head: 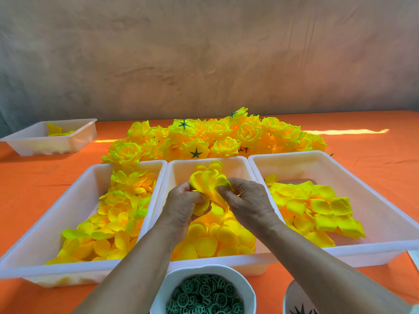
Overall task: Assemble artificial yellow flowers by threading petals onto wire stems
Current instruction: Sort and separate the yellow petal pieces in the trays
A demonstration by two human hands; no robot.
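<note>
The left hand and the right hand meet over the middle tray. Both have fingers curled and pinching the same yellow petal piece. The left hand grips its lower part, and the right hand's fingertips nip its edge just beside the left thumb. The piece stands up between and just beyond the two hands, its lobes fanned out and lifted off the loose round petals heaped in the tray under the wrists.

No wire stem can be made out; if there is one, the fingers and the petals hide it. This looks like the threading step, with one layer being separated or centred so its hole can be found. The next move probably calls for a light, steady pinch and a small push along the stem without creasing the soft lobes.

A tray of cupped petals lies out from the left hand, and a tray of squarer petals lies out from the right. Beyond both hands, past the trays, finished flowers are piled on the orange desk, some lying with their green star-shaped backs up. Nearer than the hands, between the forearms, a white bowl holds green ring discs, likely the piece added after the petals. A second bowl sits under the right forearm. A small tray with a few petals stands far beyond the left hand.
</note>
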